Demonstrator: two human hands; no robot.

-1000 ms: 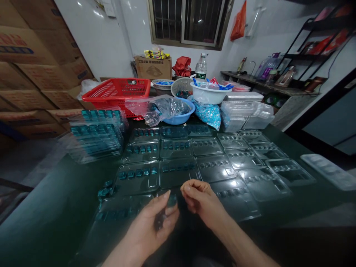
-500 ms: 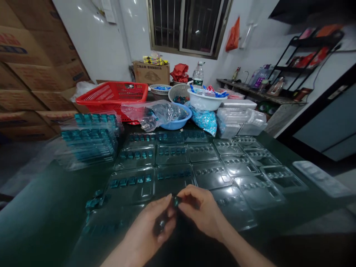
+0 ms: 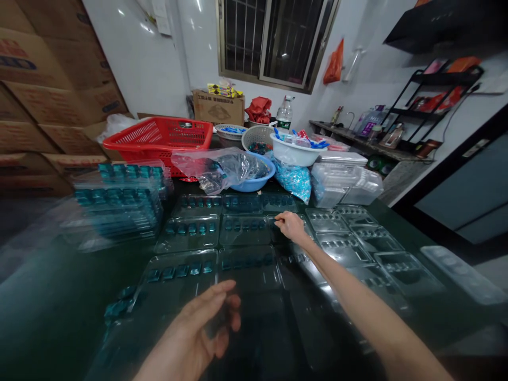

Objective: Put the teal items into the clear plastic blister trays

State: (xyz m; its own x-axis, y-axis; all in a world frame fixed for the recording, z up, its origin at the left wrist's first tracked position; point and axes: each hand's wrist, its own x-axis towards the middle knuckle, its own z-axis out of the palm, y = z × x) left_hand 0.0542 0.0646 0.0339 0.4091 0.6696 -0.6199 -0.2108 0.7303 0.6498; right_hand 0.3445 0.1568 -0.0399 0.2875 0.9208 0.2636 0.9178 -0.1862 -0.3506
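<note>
My right hand (image 3: 291, 227) reaches out over a clear plastic blister tray (image 3: 274, 238), its fingertips pinched at the tray's left end. A small dark teal piece (image 3: 276, 223) shows at those fingertips, mostly hidden by them. My left hand (image 3: 198, 323) hovers palm inward above the near trays, thumb and forefinger apart and the other fingers loosely curled. Nothing shows in its grasp, though part of the palm is hidden. Left of the right hand, more trays hold rows of glossy teal pieces (image 3: 192, 228). Several trays on the right (image 3: 343, 248) look colourless.
Stacked filled trays (image 3: 119, 206) stand at the left, with loose teal pieces (image 3: 119, 307) nearer me. Behind the trays are a red basket (image 3: 159, 138), a blue basin (image 3: 254, 183), a white basin (image 3: 297, 153), a blue-patterned bag (image 3: 293, 180) and stacked clear packs (image 3: 337, 182).
My hands have parted. The right has gone forward from beside the left to a tray farther back, carrying the small piece. The left has loosened; the view has shifted slightly.
</note>
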